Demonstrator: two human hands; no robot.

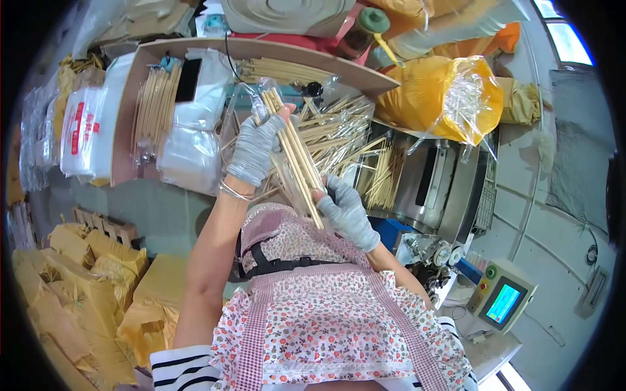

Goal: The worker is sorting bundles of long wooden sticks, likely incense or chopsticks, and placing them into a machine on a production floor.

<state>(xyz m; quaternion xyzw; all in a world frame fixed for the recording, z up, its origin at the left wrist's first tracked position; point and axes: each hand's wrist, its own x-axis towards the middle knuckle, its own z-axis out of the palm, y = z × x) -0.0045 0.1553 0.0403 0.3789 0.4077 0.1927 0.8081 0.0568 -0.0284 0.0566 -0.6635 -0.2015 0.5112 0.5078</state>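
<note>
Both of my hands wear grey knit gloves with bare fingertips. Between them is a bundle of long, pale wooden sticks [298, 159], slanting from upper left to lower right, with clear plastic film along its side. My left hand [254, 148] is closed round the upper part. Lower down, my right hand [347, 212] grips the bundle near its bottom end, thumb on the sticks. Just beyond lies a heap of loose and film-wrapped sticks [339, 130]. Another upright bunch of sticks [388, 176] stands right of the heap, beside a metal machine.
A cardboard-walled bench section [124, 137] holds stacked clear bags [189, 156] and sticks [155, 104]. A yellow sack [417, 98] sits at the far right. The metal machine [424, 176] and a lit control screen [504, 303] stand right. Yellow packages [98, 274] fill the lower left.
</note>
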